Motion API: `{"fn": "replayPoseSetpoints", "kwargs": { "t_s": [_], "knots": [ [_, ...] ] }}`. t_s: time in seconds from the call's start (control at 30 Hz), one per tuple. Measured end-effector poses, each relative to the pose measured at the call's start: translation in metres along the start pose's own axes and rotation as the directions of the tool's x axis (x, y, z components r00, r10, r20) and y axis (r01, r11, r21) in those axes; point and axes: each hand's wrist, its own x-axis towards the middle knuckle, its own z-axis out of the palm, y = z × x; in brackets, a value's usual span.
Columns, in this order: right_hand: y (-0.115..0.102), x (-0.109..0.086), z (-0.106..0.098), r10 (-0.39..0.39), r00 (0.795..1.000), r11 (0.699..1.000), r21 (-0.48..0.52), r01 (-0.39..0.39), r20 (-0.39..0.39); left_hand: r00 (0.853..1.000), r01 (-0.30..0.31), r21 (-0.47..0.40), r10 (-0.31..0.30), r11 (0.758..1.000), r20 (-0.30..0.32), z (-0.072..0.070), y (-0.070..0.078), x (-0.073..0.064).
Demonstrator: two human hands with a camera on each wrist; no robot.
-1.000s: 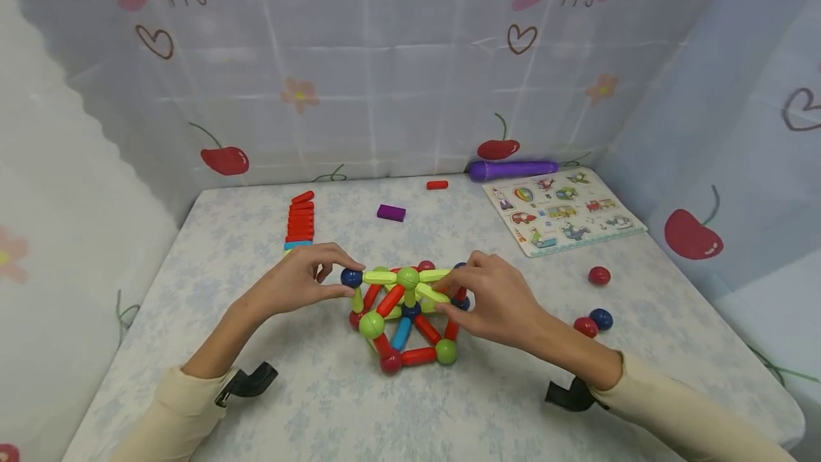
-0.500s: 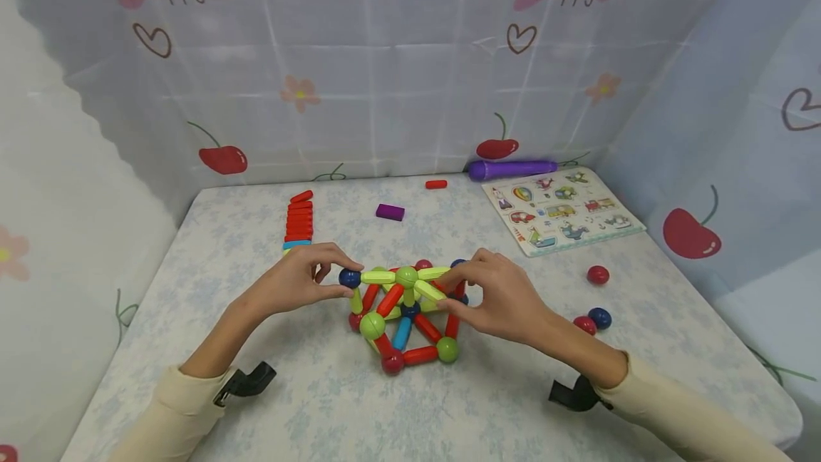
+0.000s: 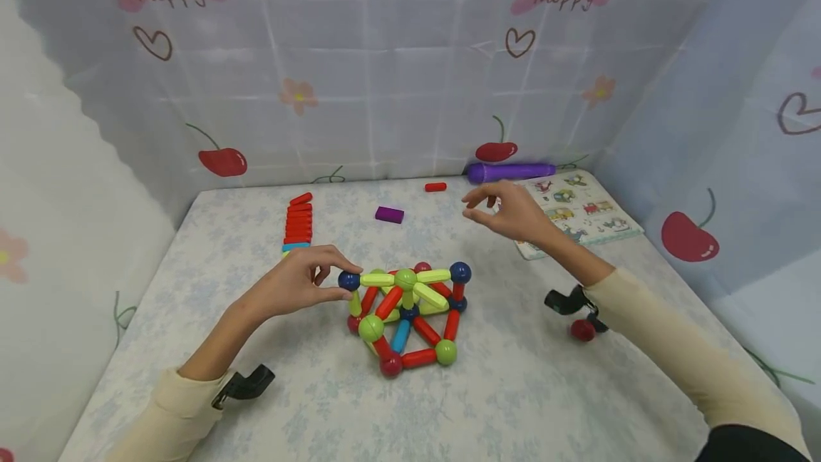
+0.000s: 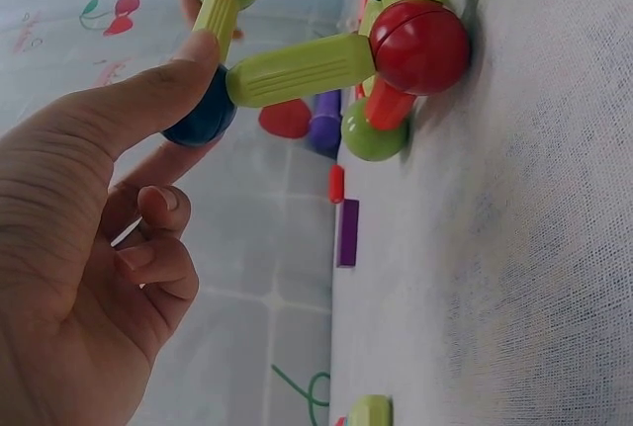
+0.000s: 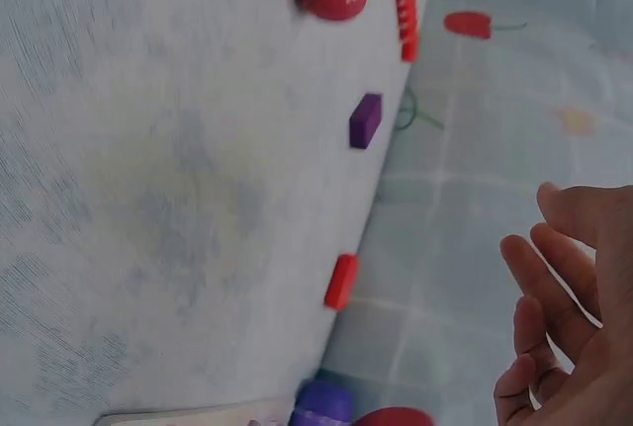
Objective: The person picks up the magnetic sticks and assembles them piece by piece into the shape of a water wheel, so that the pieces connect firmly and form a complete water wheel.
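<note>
A structure of magnetic sticks and balls point(image 3: 420, 358) stands on the table, in yellow-green, red and light blue with round balls at its joints. My left hand point(image 3: 304, 279) pinches a dark blue ball point(image 4: 205, 115) at its upper left corner, between thumb and index finger. A yellow-green stick point(image 4: 302, 70) runs from that ball to a red ball point(image 4: 420, 47) low on the structure. Away from the structure, my right hand point(image 3: 509, 211) is raised with nothing in it, its fingers loosely bent. In the head view it overlaps the picture board point(image 3: 593, 223).
A row of red sticks point(image 3: 298, 223) lies at the back left. Behind the structure are a purple block point(image 3: 389, 214) and a single red stick point(image 3: 435, 187). A purple rod-like thing point(image 3: 509, 172) lies by the back curtain. A red ball point(image 3: 582, 330) sits under the right wrist strap.
My right hand has let go of the yellow-green stick on the structure and moved up and to the right, toward the picture board. The left hand keeps its pinch on the dark blue ball.
</note>
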Motion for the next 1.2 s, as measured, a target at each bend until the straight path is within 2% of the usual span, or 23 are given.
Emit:
{"fn": "replayPoseSetpoints", "kwargs": {
  "t_s": [0.1, 0.2, 0.33, 0.5, 0.7, 0.83, 0.97, 1.07, 1.2],
  "knots": [
    [0.035, 0.035, 0.011, 0.055, 0.996, 0.998, -0.013, -0.054, 0.075, 1.000, 0.006, -0.008, -0.006, 1.000, 0.002, 0.003, -0.001, 0.001],
    [0.062, 0.059, 0.025, 0.108, 0.983, 0.994, -0.034, -0.104, 0.147, 1.000, 0.014, -0.017, -0.014, 1.000, 0.012, 0.006, 0.001, 0.004],
    [0.089, 0.078, 0.043, 0.154, 0.966, 0.988, -0.037, -0.150, 0.207, 0.999, 0.021, -0.037, -0.019, 0.999, 0.047, 0.012, 0.005, 0.008],
    [0.107, 0.093, 0.057, 0.134, 0.965, 0.991, -0.044, -0.128, 0.227, 0.998, 0.006, -0.052, -0.002, 0.999, 0.066, 0.017, 0.007, 0.014],
    [0.111, 0.104, 0.066, 0.186, 0.958, 0.980, -0.112, -0.164, 0.220, 0.998, -0.021, -0.055, 0.024, 0.998, 0.051, 0.017, 0.005, 0.017],
    [0.108, 0.106, 0.068, 0.228, 0.942, 0.968, -0.163, -0.192, 0.245, 0.999, -0.005, -0.053, 0.008, 0.999, 0.050, 0.014, 0.003, 0.014],
    [0.106, 0.104, 0.063, 0.215, 0.932, 0.967, -0.201, -0.160, 0.291, 0.999, 0.024, -0.045, -0.022, 0.999, 0.040, 0.009, 0.002, 0.010],
    [0.099, 0.099, 0.054, 0.147, 0.949, 0.979, -0.178, -0.099, 0.280, 0.999, 0.044, -0.035, -0.043, 0.998, 0.029, 0.004, 0.001, 0.006],
    [0.065, 0.084, 0.033, 0.040, 0.986, 0.997, -0.064, -0.030, 0.165, 0.998, 0.062, -0.025, -0.062, 0.998, 0.009, -0.002, -0.002, -0.001]
  ]
}}
